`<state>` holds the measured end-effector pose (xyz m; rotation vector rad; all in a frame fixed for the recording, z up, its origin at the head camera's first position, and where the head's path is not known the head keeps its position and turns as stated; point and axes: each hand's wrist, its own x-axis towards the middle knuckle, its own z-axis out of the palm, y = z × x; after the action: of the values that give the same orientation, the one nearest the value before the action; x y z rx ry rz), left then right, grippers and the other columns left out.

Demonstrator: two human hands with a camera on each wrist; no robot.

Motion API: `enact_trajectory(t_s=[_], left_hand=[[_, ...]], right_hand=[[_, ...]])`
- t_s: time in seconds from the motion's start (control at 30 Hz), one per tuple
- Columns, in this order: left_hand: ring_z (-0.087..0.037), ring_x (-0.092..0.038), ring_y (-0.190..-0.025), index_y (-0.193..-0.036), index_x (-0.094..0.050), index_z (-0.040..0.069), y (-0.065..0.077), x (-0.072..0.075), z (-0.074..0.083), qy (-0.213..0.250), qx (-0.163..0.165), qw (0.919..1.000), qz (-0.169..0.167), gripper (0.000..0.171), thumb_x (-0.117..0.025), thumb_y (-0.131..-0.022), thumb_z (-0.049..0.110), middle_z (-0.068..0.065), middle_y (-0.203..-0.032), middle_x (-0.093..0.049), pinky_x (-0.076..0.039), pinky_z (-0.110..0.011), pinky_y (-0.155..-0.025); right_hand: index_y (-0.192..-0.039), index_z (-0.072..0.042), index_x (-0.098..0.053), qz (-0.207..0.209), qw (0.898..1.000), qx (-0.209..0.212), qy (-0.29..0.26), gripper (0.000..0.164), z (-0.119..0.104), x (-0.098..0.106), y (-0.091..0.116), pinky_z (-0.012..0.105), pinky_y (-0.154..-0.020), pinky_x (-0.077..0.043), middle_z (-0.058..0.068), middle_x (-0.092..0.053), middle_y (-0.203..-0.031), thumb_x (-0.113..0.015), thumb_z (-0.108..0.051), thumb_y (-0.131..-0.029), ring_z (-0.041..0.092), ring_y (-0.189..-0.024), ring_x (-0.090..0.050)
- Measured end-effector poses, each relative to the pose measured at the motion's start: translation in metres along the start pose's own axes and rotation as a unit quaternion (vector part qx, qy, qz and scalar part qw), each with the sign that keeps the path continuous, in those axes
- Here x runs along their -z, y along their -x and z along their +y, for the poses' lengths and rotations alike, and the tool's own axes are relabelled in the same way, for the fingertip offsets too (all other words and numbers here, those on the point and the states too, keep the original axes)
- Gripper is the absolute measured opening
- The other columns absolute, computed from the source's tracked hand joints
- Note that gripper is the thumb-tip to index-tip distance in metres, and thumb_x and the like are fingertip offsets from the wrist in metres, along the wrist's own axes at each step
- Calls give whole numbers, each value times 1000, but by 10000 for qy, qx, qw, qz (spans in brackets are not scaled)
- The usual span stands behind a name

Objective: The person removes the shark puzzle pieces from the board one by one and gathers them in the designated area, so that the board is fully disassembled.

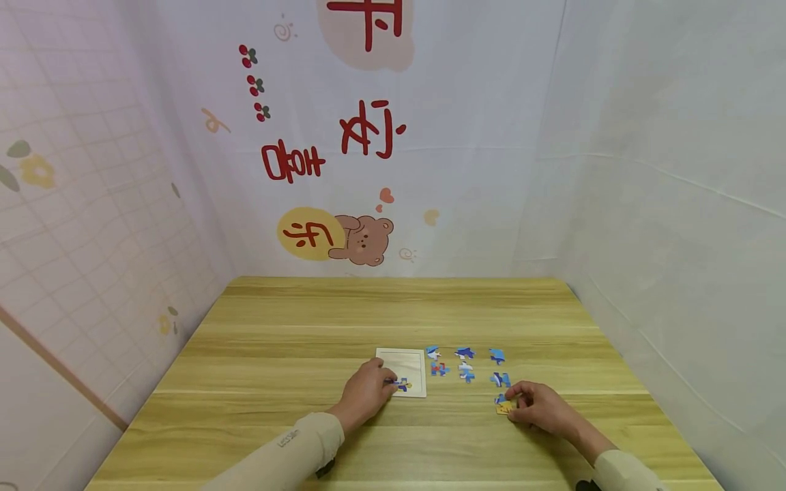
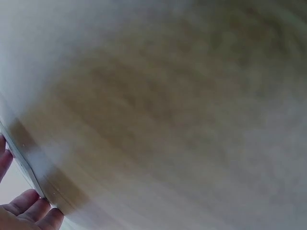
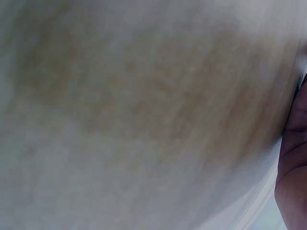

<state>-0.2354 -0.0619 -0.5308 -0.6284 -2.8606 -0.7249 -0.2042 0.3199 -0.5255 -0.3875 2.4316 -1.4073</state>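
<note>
A square white puzzle tray [image 1: 410, 361] lies on the table, with blue and yellow puzzle pieces [image 1: 403, 385] in its lower left part. My left hand [image 1: 367, 390] holds the tray at its left side, thumb and forefinger reaching over the rim beside those pieces. In the left wrist view, the fingertips [image 2: 36, 207] bend against the tray's edge [image 2: 26, 170]. To the right, my right hand [image 1: 542, 408] pinches a yellow and blue puzzle piece [image 1: 503, 406] low over the table. Only part of the right palm [image 3: 293, 158] shows in the right wrist view.
Several loose puzzle pieces [image 1: 465, 372] lie in rows between the tray and my right hand, with a blue piece [image 1: 500, 379] just beyond that hand. The wooden table [image 1: 295, 341] meets a printed cloth wall [image 1: 467, 204] at the back and cloth at both sides.
</note>
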Motion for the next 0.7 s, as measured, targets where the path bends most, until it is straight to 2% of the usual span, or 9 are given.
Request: enact_trajectory(t_s=[0.17,0.33,0.5,0.7], left_hand=[[-37,-60,-112,-96,-77,10,1,1,1,-5,11,10000,29,13,-77,-86,18,-18,-120,-61,-53,-49,-88],[-36,-61,-111,-97,-76,7,1,2,1,58,50,10000,31,15,-76,-86,17,-17,-119,-61,-52,-48,-88],[-38,-59,-114,-100,-74,3,1,4,0,187,22,9998,51,18,-75,-87,15,-20,-121,-60,-51,-48,-91],[-40,-57,-117,-103,-73,2,3,11,-2,206,62,9998,-18,21,-75,-88,16,-23,-127,-58,-48,-51,-94]], right_hand=[[-113,6,-60,57,10000,-45,39,32,-1,-1,0,24,-49,-42,3,-53,-74,-73,-11,-89,9,-58,-47],[-112,4,-63,199,9997,-15,153,30,-16,-9,-8,25,-52,-45,4,-57,-74,-72,-16,-91,11,-58,-51],[-111,5,-63,205,9995,224,44,28,-43,-32,-30,25,-50,-43,4,-57,-74,-71,-12,-91,11,-56,-49],[-112,5,-64,616,9977,227,-147,28,-68,-72,-58,25,-51,-43,3,-56,-76,-72,-9,-88,13,-60,-51]])
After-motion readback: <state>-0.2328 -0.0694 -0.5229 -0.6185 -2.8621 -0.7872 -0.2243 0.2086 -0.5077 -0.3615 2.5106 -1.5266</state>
